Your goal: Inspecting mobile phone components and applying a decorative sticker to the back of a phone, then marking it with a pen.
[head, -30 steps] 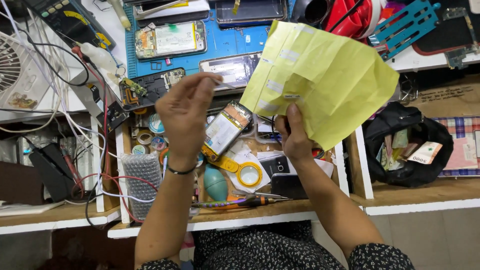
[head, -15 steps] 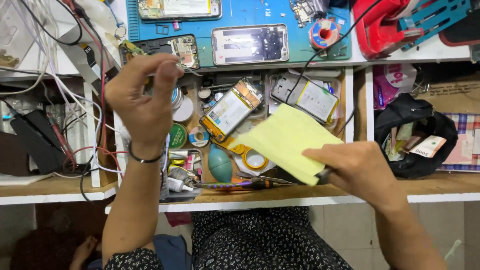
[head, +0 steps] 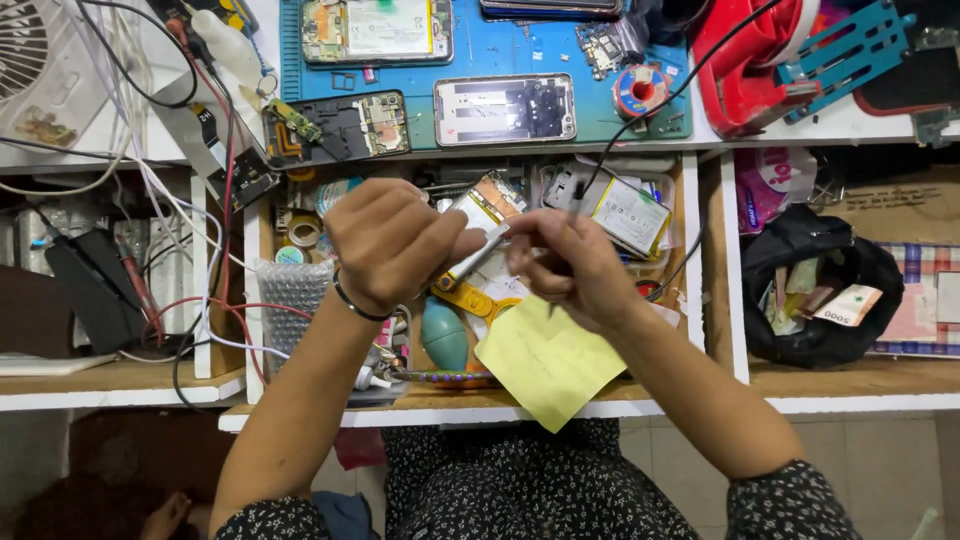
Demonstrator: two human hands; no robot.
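My left hand [head: 395, 240] and my right hand [head: 565, 265] meet over an open drawer [head: 255, 290] full of phone parts. Between their fingertips they hold a small flat grey strip [head: 478, 252], which looks like a thin phone part; each hand pinches one end. A yellow paper envelope [head: 550, 362] lies on the drawer's front edge, under my right wrist. A black band circles my left wrist.
A blue work mat [head: 600, 50] on the bench carries opened phones [head: 505, 108] and a solder spool [head: 637, 90]. The drawer holds a phone battery [head: 628, 215], tape rolls, a teal blower bulb [head: 445, 335] and bubble wrap [head: 290, 290]. Cables hang left; a black bag [head: 810, 290] sits right.
My right hand let the yellow envelope drop onto the drawer's front edge and rose to the left hand. Both hands now pinch the small grey strip together.
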